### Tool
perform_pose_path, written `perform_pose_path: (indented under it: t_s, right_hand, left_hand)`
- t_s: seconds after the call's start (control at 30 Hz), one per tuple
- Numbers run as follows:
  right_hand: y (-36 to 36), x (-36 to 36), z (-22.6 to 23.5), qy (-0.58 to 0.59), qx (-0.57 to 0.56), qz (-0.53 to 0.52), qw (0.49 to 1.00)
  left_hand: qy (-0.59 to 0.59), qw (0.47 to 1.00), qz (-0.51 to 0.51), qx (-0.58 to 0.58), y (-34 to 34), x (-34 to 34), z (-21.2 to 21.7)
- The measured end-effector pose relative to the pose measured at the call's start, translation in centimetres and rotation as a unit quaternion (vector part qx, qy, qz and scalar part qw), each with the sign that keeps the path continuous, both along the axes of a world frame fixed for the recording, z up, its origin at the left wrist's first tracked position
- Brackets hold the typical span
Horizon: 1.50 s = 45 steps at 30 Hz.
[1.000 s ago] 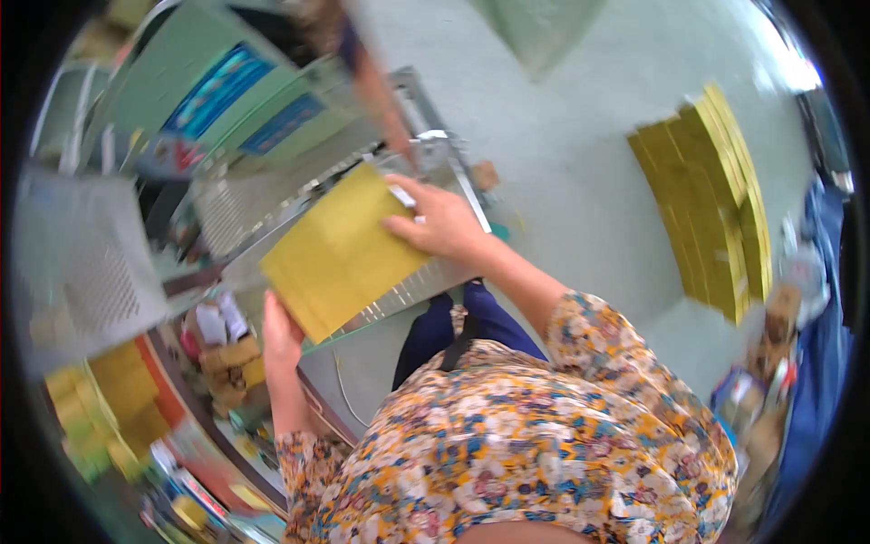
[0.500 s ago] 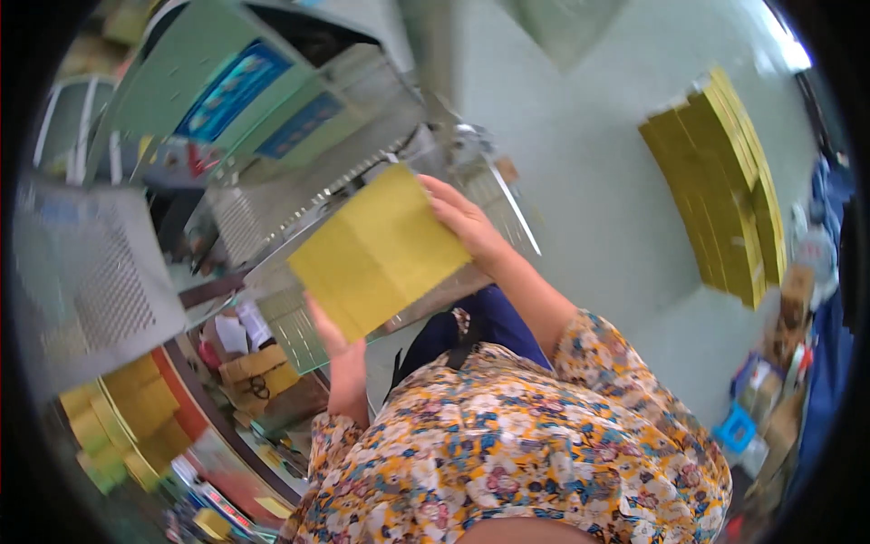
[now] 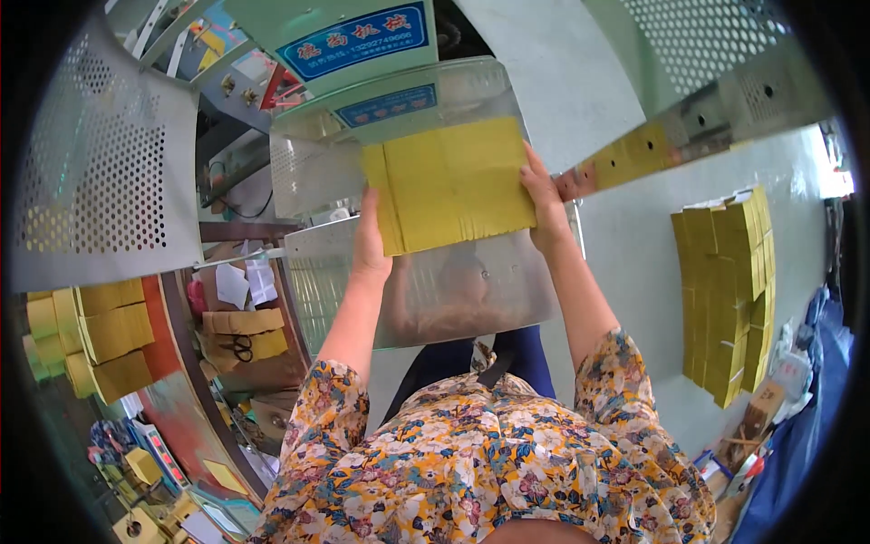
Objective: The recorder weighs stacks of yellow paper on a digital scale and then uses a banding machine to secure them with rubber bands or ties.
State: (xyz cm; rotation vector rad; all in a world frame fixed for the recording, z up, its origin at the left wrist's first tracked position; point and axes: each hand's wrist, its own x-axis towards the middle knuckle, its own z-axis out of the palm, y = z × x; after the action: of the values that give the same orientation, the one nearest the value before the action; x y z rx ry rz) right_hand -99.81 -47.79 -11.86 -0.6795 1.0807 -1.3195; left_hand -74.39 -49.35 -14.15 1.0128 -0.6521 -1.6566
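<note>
A flat, rectangular stack of yellow paper [image 3: 458, 181] is held level between my two hands, above a shiny metal table [image 3: 462, 304] in front of me. My left hand [image 3: 370, 243] grips its left end, the fingers mostly hidden behind it. At the right end my right hand [image 3: 544, 201] is closed on it, thumb along the edge and other fingers largely out of sight. Beyond the stack is a clear guard [image 3: 480, 86] of a green machine [image 3: 344, 14] with a blue label.
A perforated metal panel [image 3: 100, 181] stands at left, and a slanting metal bar [image 3: 698, 122] juts in at right. Tall yellow bundles [image 3: 716, 290] are piled on the floor at right. More yellow bundles [image 3: 118, 335] and black-handled scissors [image 3: 238, 347] lie at left.
The view has turned and now faces the machine squarely. The yellow stack, tilted before, is now nearly level, with both hands still at its ends.
</note>
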Motion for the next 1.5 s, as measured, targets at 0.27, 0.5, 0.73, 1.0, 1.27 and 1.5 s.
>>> perform_pose_path:
  t_s: [0.27,0.5,0.73,1.0,1.27,1.5]
  right_hand:
    - [-0.5,-1.0,-0.9,-0.024,0.023,0.027,0.999]
    - [-0.4,-0.8,-0.2,0.001,-0.001,0.041,0.999]
    - [-0.5,-1.3,-1.0,-0.020,-0.004,0.056,0.998]
    - [-0.3,-1.4,-1.3,-0.009,0.007,0.038,0.999]
    - [0.2,-1.5,-2.4,0.011,0.004,0.040,0.999]
    - [0.5,-1.6,-2.2,0.020,-0.030,0.058,0.998]
  left_hand:
    - [-0.037,0.999,0.022,0.004,-0.2,0.2,0.3]
    - [-0.014,1.000,0.002,0.005,0.3,-0.5,0.8]
    - [0.002,1.000,0.001,-0.006,0.1,-1.0,-0.3]
    - [-0.008,1.000,-0.022,0.001,-0.3,-1.7,0.2]
    - [0.025,0.999,-0.027,0.000,0.1,-2.7,-0.7]
    - [0.009,1.000,-0.016,-0.004,0.4,-3.0,-0.1]
